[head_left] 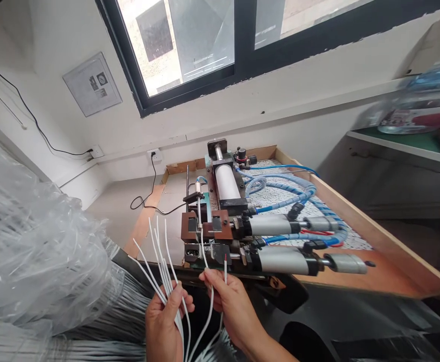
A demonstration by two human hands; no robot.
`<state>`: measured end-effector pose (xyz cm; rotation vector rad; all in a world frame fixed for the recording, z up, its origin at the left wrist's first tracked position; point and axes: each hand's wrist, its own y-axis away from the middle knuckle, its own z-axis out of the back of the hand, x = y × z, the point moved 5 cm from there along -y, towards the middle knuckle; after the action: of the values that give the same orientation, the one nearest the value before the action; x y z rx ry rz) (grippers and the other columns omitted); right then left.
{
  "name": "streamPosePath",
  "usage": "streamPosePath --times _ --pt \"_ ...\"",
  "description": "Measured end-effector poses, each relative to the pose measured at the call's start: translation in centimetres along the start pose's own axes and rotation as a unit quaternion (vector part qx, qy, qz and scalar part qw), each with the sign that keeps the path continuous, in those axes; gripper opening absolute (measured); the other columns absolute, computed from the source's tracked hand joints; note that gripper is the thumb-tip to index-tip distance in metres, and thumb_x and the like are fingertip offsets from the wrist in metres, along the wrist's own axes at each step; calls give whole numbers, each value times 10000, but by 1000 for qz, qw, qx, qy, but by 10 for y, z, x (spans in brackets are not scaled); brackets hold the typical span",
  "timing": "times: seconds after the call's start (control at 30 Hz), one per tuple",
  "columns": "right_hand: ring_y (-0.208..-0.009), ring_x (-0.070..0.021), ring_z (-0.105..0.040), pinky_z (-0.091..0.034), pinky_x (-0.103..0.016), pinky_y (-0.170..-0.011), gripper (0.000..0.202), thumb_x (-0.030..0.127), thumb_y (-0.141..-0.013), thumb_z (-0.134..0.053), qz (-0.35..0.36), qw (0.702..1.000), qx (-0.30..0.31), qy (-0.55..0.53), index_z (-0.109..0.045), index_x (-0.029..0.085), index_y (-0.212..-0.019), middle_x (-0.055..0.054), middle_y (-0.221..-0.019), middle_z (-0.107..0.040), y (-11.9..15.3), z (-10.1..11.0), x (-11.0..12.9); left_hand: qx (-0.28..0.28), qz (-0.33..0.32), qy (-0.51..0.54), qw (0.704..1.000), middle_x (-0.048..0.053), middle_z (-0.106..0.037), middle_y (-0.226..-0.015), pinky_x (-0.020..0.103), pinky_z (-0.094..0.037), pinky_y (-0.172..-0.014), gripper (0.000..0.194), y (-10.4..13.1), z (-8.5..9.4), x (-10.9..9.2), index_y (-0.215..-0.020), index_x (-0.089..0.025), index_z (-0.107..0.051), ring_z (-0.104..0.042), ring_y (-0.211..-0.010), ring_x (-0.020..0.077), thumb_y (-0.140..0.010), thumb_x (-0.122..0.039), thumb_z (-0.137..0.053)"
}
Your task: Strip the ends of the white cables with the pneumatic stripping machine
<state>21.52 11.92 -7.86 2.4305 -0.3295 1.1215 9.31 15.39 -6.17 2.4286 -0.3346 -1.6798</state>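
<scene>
My left hand [169, 322] is closed round a loose bunch of thin white cables [163, 274], their ends fanned out upward. Between thumb and fingers of my right hand [229, 304] is a white cable [204, 251], whose upper end runs into the brown jaws [207, 226] of a pneumatic machine [227, 186]. A second cable [225, 271] stands up out of the same hand and shows a red tip where the sheath ends. Both hands are just in front of the machine, and the lower ends of the cables hang down between them.
Large bundles of grey cable [125, 296] under clear plastic wrap [35, 241] fill the left side. Blue air hoses [291, 186] coil behind silver cylinders [280, 226] at the right. A wooden rim [355, 226] edges the bench. A green-topped shelf [397, 140] stands farther right.
</scene>
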Motion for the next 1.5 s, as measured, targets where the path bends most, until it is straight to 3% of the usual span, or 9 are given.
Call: streamPosePath --times 0.13,0.27,0.43,0.67,0.83,1.03,1.2,1.37,1.5 --pt "-452 -66 -300 -261 -196 -441 274 398 -657 -602 14 998 64 20 -602 124 -665 52 -482 -370 4 -9 -1 -8 -12 -28 1000 19 -625 -647 257 -458 -563 153 0 0 -3 -640 -139 -649 -558 -597 139 -544 -250 -690" --pt "-435 -60 -275 -279 -193 -430 278 389 -670 -595 -18 993 118 -6 -615 120 -736 63 -461 -343 8 -18 -4 64 -33 -78 994 4 -572 -540 239 -403 -537 133 5 -11 -5 -604 -131 -652 -496 -529 118 -583 -262 -660" --pt "-385 -44 -243 -180 -182 -376 300 417 -615 -634 1 996 85 7 -590 125 -668 76 -408 -343 5 -18 7 75 -39 -123 989 -12 -500 -428 240 -354 -486 172 10 -14 2 -499 -124 -633 -443 -465 112 -525 -284 -690" --pt "-418 -63 -345 -243 -194 -408 285 429 -634 -604 37 995 28 90 -567 147 -644 25 -516 -510 13 0 3 29 24 -41 998 6 -551 -533 247 -411 -503 231 1 0 10 -658 -121 -673 -492 -507 115 -592 -341 -642" --pt "-414 -61 -300 -198 -195 -401 300 440 -643 -591 19 993 42 107 -543 148 -595 30 -492 -472 21 9 -9 17 19 0 1000 -24 -533 -495 226 -413 -503 184 0 2 7 -677 -143 -656 -492 -482 98 -601 -310 -646" --pt "-396 -55 -253 -159 -197 -385 310 450 -618 -600 2 994 23 104 -572 142 -596 39 -472 -442 17 10 -4 18 14 14 1000 -23 -545 -510 239 -437 -524 131 0 1 5 -645 -144 -636 -500 -494 100 -615 -272 -642" --pt "-420 -61 -272 -202 -195 -404 251 377 -640 -603 -3 994 35 108 -629 139 -715 42 -491 -439 15 6 -1 -9 15 11 1000 15 -604 -653 272 -467 -612 127 0 3 3 -625 -140 -650 -555 -631 135 -566 -249 -677" --pt "-553 -113 -427 -342 -232 -581 177 330 -616 -637 40 977 156 143 -666 156 -636 13 -563 -532 17 -15 -9 2 13 -16 1000 61 -659 -742 270 -435 -728 186 1 1 5 -682 -128 -673 -582 -778 180 -553 -261 -686" --pt "-588 -135 -445 -346 -247 -599 212 358 -646 -609 107 976 116 152 -647 161 -576 3 -571 -539 20 -16 -11 12 13 -12 1000 62 -659 -734 262 -436 -699 188 2 -1 2 -680 -122 -672 -586 -745 175 -549 -255 -690"
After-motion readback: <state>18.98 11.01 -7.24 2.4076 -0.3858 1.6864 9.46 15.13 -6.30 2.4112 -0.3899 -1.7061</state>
